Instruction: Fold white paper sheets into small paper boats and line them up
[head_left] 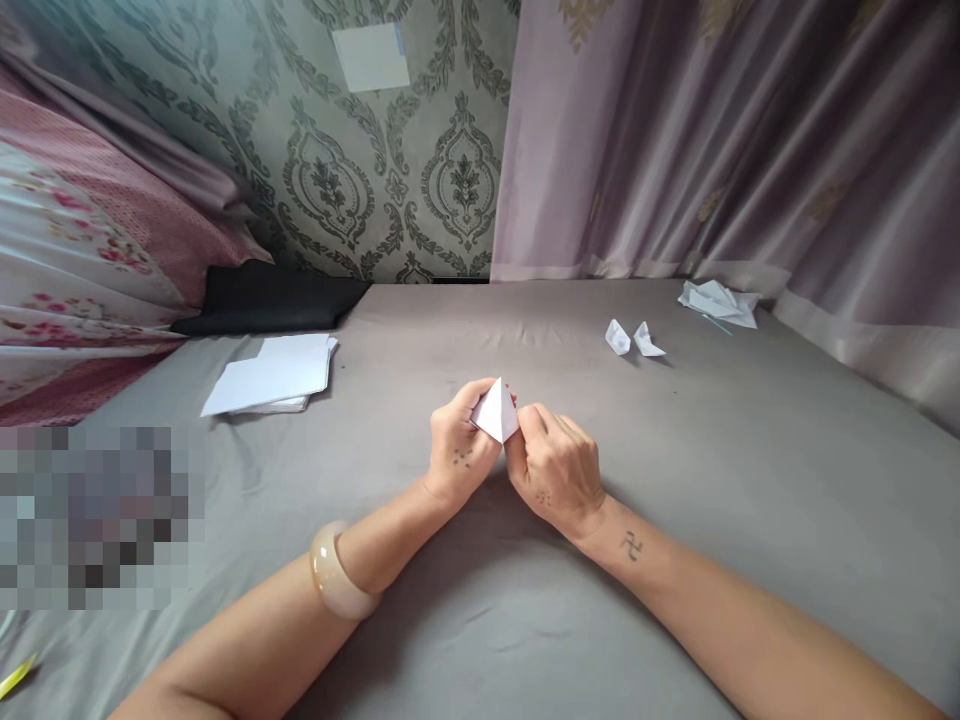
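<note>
A small piece of folded white paper, pointed at the top with a crease down its middle, is held between my hands above the grey sheet. My left hand grips its left side, the thumb lying along the edge. At the lower right edge, my right hand pinches the paper with curled fingers; its fingertips are partly hidden. Beyond my right hand, two small folded paper shapes stand close together on the sheet.
A stack of white paper lies at the left, in front of a black cloth. More folded paper is heaped at the far right by the curtain. A yellow object shows at the lower left, near a blurred-out area.
</note>
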